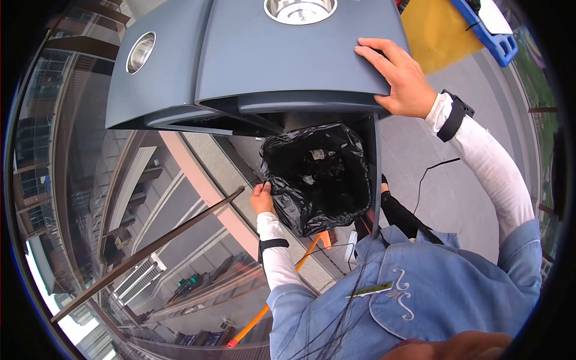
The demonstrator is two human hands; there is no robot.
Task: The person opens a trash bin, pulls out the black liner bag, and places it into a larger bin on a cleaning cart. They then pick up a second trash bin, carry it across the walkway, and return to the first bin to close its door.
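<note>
My left hand is closed on the left edge of a black bin bag, which lines an open-topped bin below the grey cabinet. A few pale scraps lie inside the dark bag. On the right, my right hand rests with fingers spread on the top of the grey cabinet, near its front right corner. A round metal-rimmed opening is set in that top. The cabinet's door stands open to the right of the bag.
A second grey cabinet section adjoins on the left. Glass panels and a brown rail run along the left side. An orange pole slants below the bag. A yellow sheet and a blue item are at the upper right.
</note>
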